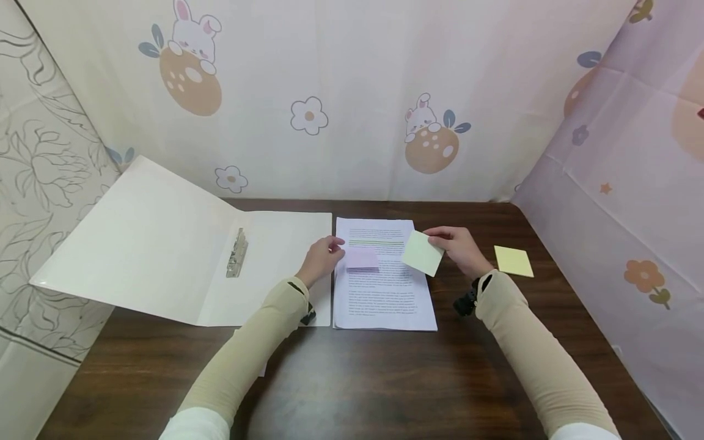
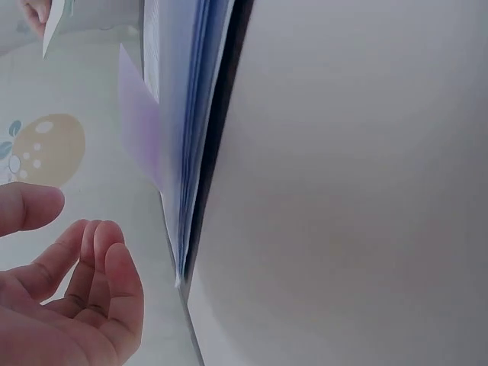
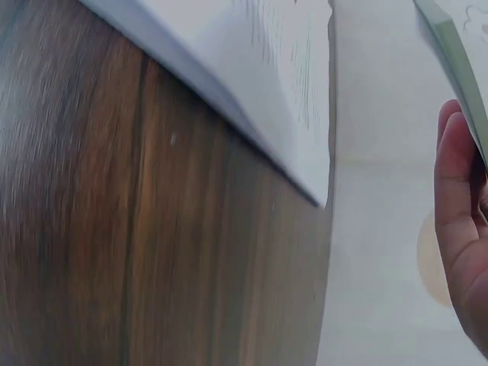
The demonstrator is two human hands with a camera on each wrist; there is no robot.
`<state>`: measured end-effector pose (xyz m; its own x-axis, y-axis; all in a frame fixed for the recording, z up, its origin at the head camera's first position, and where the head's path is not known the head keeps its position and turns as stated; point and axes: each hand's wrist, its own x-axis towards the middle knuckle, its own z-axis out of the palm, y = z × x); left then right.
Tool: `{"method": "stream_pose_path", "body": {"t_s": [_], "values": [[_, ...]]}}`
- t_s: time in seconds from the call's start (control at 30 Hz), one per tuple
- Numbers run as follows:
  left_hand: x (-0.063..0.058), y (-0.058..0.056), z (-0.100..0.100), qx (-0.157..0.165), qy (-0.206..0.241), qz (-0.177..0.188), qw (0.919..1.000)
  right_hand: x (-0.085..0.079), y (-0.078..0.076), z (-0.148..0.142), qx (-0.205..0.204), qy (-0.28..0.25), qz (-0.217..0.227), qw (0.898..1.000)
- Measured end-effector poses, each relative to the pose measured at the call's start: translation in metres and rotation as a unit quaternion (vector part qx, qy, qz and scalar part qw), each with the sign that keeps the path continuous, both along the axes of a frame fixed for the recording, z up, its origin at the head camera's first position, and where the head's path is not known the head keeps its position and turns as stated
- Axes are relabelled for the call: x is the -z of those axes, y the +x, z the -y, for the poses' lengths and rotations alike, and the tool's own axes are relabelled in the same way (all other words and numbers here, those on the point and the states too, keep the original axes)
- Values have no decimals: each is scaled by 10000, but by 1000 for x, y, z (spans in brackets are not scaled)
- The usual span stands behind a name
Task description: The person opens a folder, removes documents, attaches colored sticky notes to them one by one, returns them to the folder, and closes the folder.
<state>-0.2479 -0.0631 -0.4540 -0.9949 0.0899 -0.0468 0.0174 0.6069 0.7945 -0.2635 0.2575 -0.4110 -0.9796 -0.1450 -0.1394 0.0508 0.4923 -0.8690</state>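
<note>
A stack of printed paper (image 1: 385,308) lies on the table, with green highlighted lines near the top of its first page. On that page sits a purple sticky note (image 1: 362,258); the left wrist view shows one end lifted off the sheet. My left hand (image 1: 321,259) hovers by the stack's left edge, fingers loosely bent and thumb apart, holding nothing. Over the right side of the page, my right hand (image 1: 461,249) pinches a pale green sticky note pad (image 1: 422,253) by its corner. The right wrist view shows the pad's thickness (image 3: 457,69) against the fingers.
Left of the stack lies an open white binder (image 1: 280,269) with a metal clip (image 1: 237,253); its cover tilts up toward the left. A yellow sticky note pad (image 1: 514,261) is on the dark wooden table (image 1: 352,385), beyond my right wrist. Patterned curtains (image 1: 357,61) surround the table's far sides.
</note>
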Motion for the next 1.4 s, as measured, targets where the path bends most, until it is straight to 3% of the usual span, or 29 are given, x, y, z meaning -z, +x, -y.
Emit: {"method": "stream_pose_path", "body": {"t_s": [0.47, 0.9, 1.17, 1.4], "values": [[-10, 9, -9, 163, 146, -24, 9998, -4, 9, 33, -46, -266, 181, 9995], [-24, 21, -20, 591, 662, -43, 9960, -13, 15, 57, -474, -488, -109, 9976], [-32, 31, -31, 763, 1091, 469, 9900, -20, 21, 70, -522, -445, -195, 9975], [-33, 35, -39, 868, 1487, 668, 9828, -18, 24, 82, -553, -398, -170, 9975]]}}
